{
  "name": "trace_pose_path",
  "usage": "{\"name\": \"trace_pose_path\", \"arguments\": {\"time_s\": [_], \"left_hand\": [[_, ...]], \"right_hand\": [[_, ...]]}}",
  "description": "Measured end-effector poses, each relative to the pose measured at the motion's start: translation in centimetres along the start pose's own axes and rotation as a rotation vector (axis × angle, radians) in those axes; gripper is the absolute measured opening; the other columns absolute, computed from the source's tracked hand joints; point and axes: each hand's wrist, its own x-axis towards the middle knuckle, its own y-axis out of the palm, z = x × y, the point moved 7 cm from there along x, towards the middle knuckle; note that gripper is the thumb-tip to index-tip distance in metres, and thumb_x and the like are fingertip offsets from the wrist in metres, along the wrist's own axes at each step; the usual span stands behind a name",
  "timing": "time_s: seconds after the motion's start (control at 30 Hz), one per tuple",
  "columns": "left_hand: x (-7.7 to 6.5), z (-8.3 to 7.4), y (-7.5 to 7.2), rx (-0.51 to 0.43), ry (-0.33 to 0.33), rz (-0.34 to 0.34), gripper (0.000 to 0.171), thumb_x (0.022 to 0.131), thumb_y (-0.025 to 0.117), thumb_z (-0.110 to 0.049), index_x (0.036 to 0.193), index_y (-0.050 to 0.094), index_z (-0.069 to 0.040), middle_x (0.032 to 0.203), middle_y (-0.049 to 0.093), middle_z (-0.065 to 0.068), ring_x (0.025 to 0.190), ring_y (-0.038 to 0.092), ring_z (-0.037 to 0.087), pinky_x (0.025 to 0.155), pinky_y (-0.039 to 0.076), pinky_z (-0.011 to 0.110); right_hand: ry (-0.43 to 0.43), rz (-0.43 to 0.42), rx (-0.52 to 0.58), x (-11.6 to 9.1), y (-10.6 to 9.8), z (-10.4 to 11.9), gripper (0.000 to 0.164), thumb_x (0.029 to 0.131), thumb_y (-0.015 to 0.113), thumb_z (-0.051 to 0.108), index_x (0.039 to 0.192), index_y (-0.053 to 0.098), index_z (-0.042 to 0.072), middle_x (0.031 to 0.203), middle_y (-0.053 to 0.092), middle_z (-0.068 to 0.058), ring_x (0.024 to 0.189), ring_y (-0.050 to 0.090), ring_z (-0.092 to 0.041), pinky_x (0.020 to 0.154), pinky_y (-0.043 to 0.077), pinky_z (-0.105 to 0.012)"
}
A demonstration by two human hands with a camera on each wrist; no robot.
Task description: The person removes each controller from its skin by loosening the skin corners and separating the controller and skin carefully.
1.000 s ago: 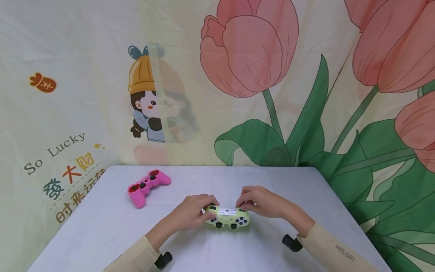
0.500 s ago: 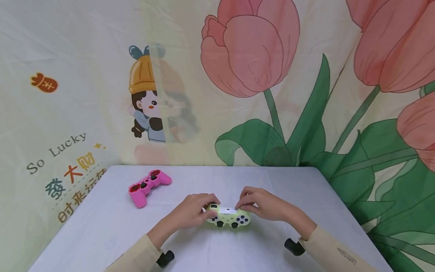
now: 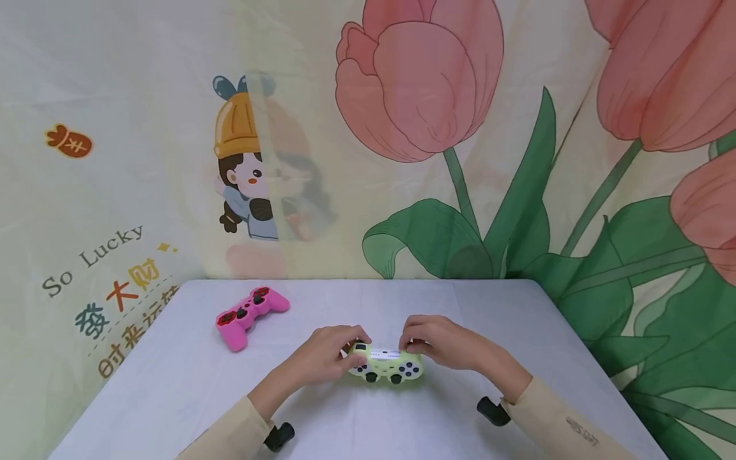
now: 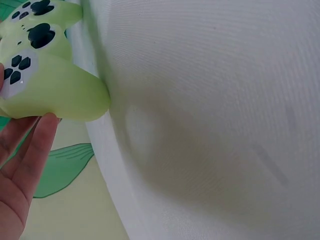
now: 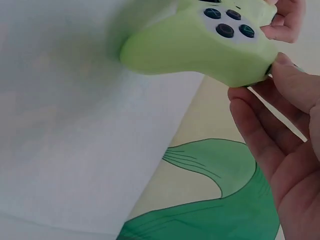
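Note:
In the head view, a pale yellow-green game controller (image 3: 386, 368) is held up at the middle of the white table, its two thumbsticks toward me. My left hand (image 3: 328, 355) grips its left end, thumb on the front and fingers behind. At the opposite end, my right hand (image 3: 444, 342) pinches the top corner by the shoulder buttons. The right wrist view has the thumb tip on that edge of the controller (image 5: 195, 52), the fingertips at its underside. Straight fingers support the controller (image 4: 55, 90) from behind in the left wrist view.
A pink game controller (image 3: 251, 317) with red and black buttons lies at the back left of the white-covered table (image 3: 172, 399). Behind the table's far edge hangs a backdrop (image 3: 431, 96) printed with tulips. A black device (image 3: 279, 437) sits at my left cuff, another at my right.
Both hands keep their hold on the yellow-green controller, almost still. The view shifts slightly, and the pink controller stays put.

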Motion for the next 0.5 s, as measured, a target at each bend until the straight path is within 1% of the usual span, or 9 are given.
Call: {"name": "trace_pose_path", "arguments": {"time_s": [0.17, 0.33, 0.5], "left_hand": [[-0.1, 0.1, 0.1, -0.006, 0.001, 0.007, 0.025, 0.100, 0.075, -0.032, 0.123, 0.067, -0.023, 0.103, 0.069, -0.013, 0.083, 0.060, 0.001, 0.075, 0.051, 0.026], [-0.2, 0.1, 0.2, -0.018, -0.006, 0.013, 0.025, 0.100, 0.076, -0.032, 0.122, 0.067, -0.024, 0.104, 0.069, -0.013, 0.084, 0.061, 0.003, 0.075, 0.052, 0.026], [-0.2, 0.1, 0.2, -0.022, -0.011, 0.020, 0.024, 0.100, 0.076, -0.031, 0.122, 0.067, -0.027, 0.105, 0.070, -0.013, 0.086, 0.061, 0.002, 0.075, 0.053, 0.025]], "right_hand": [[-0.002, 0.075, -0.012, 0.7, -0.3, 0.4, 0.012, 0.097, 0.076, 0.002, 0.102, 0.076, 0.013, 0.099, 0.066, 0.007, 0.088, 0.060, -0.002, 0.079, 0.056, -0.020], [0.062, 0.151, -0.003, 1.4, -0.5, 0.6, 0.011, 0.097, 0.076, 0.002, 0.098, 0.074, 0.013, 0.089, 0.059, 0.009, 0.080, 0.053, -0.003, 0.074, 0.052, -0.021], [0.129, 0.212, 0.021, 2.0, -0.3, 0.5, 0.014, 0.097, 0.075, 0.002, 0.094, 0.071, 0.015, 0.085, 0.056, 0.010, 0.079, 0.052, -0.005, 0.072, 0.050, -0.022]]}}
